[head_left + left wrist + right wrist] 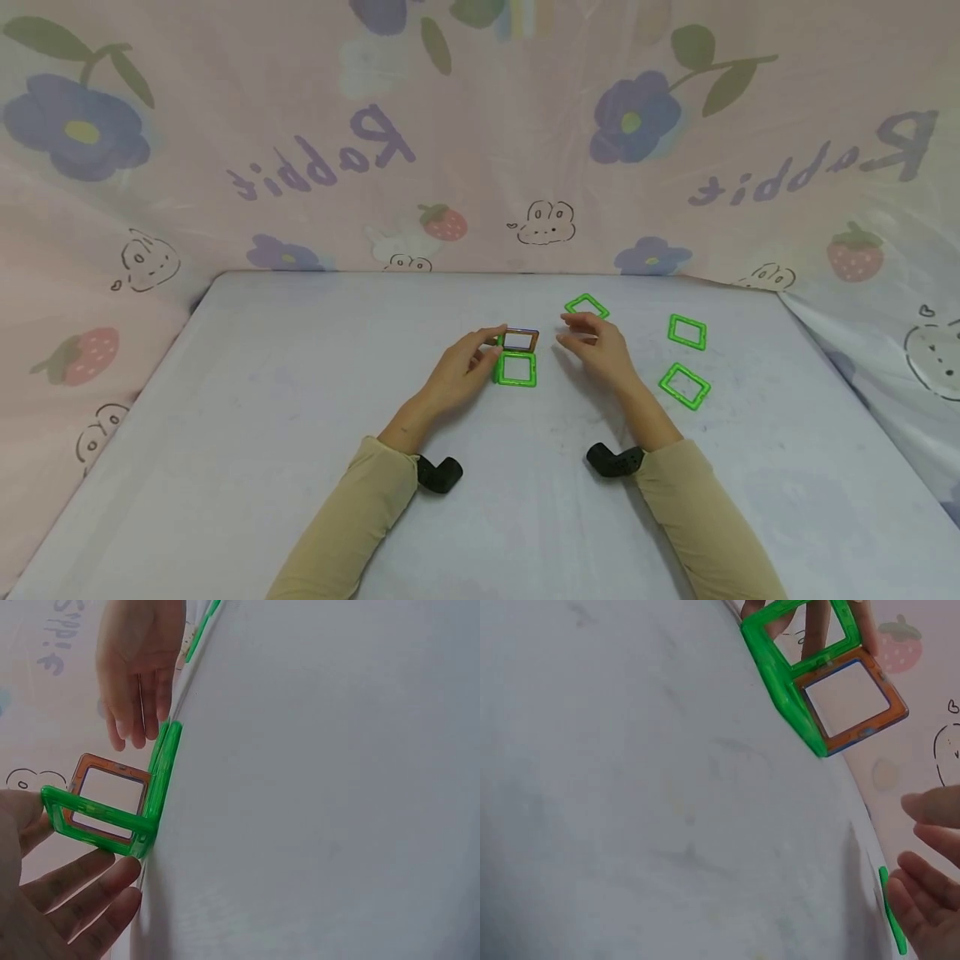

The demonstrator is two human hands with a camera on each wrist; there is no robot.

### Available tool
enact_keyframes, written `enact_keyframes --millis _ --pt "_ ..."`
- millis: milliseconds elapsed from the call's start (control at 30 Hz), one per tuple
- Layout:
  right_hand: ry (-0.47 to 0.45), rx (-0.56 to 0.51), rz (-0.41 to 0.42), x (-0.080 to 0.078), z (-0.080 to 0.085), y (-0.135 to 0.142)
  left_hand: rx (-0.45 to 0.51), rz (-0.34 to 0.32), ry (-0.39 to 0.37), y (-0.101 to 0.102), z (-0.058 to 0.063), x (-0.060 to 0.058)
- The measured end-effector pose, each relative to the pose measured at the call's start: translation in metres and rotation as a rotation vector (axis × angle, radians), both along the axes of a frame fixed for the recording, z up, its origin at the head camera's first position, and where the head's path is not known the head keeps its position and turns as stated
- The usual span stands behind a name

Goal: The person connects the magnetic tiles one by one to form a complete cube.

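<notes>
In the head view my left hand (456, 368) grips a green square magnetic tile at the left of a small joined group. The left wrist view shows this green tile (97, 811) standing upright, between the thumb and the fingers. A flat green tile (517, 383) lies on the table against its lower edge. Beside them an orange tile (534, 342) stands upright at the far side, meeting both green ones. My right hand (602, 352) hovers to the right of the group, fingers loosely bent and apart from the tiles, holding nothing.
Three loose green tiles lie on the white table (300, 417): one (598, 304) behind my right hand, another (671, 327) farther right, and a third (694, 375) nearer me. A patterned curtain (480, 167) hangs behind the table's back edge. Each wrist carries a black device (441, 475).
</notes>
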State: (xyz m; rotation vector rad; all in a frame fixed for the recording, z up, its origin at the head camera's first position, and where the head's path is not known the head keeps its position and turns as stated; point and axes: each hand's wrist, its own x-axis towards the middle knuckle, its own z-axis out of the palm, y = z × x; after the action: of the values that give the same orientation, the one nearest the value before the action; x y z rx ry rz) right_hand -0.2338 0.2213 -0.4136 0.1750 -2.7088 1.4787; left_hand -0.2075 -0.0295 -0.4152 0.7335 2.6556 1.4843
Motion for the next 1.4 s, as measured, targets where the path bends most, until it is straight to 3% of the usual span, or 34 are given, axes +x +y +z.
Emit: enact_keyframes --millis 233,433,767,1400 --pt "-0.007 0.000 -0.162 -0.007 0.005 -0.001 -0.008 -0.008 -0.009 -0.002 0.002 0.001" --pt "0.047 0.092 -0.266 -0.016 0.002 0.000 -0.011 -0.008 -0.023 -0.001 0.002 0.001" --pt "-0.013 0.201 -0.274 -0.030 -0.005 0.006 -0.019 -0.019 -0.025 -0.001 -0.001 -0.002" --pt "-0.089 0.312 -0.310 -0.037 -0.002 0.006 -0.030 -0.018 -0.040 -0.001 0.000 0.000"
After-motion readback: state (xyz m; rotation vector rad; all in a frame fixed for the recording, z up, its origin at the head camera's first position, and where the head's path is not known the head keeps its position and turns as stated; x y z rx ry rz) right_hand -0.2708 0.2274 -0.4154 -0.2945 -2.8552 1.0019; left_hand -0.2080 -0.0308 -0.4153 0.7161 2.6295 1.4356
